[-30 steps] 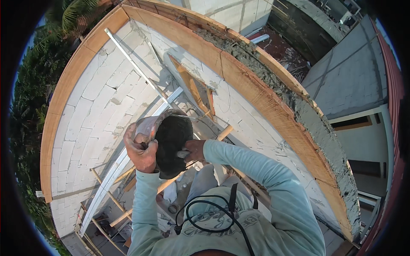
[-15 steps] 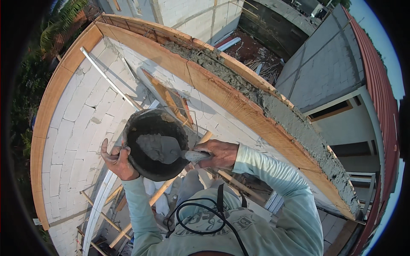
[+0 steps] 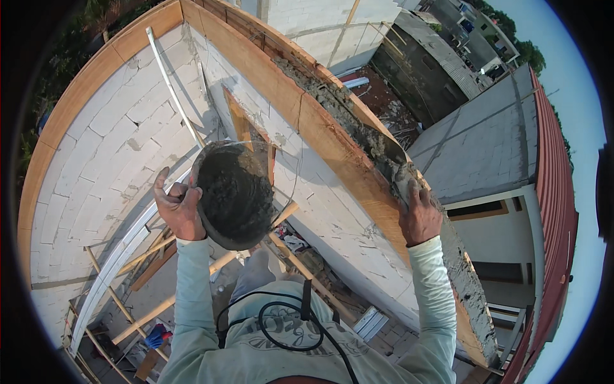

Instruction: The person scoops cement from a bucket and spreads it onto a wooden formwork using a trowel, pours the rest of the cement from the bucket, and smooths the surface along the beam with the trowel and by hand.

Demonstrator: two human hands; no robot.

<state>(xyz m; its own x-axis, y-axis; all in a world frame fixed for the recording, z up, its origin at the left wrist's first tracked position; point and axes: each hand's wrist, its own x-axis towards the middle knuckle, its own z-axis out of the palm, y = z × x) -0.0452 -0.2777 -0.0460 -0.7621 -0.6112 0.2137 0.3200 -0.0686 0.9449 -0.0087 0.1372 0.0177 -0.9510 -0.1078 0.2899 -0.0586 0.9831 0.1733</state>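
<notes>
My left hand [image 3: 181,208] grips the near-left rim of a black mortar bucket [image 3: 225,239], thumb over the edge and index finger raised. The bucket is tilted so its mouth faces me, and grey wet mortar [image 3: 235,192] coats the inside. My right hand [image 3: 422,216] is closed around the handle of a mortar-smeared trowel [image 3: 403,178]. The trowel's blade lies at the wet concrete [image 3: 459,262] along the wall top, between timber boards. Beneath the right hand runs the near formwork board [image 3: 348,168]; most of the handle is hidden by my fingers.
A white block wall [image 3: 121,134] with a board-edged top stands at left. Wooden poles [image 3: 150,317] and a long white metal channel [image 3: 121,272] lie below me. A black cable [image 3: 291,347] loops over my shirt. A red metal roof [image 3: 555,211] rises at right.
My right hand has moved the trowel from inside the bucket rightward to the wall top. The load of mortar on its blade is gone from the bucket. My left hand still holds the bucket.
</notes>
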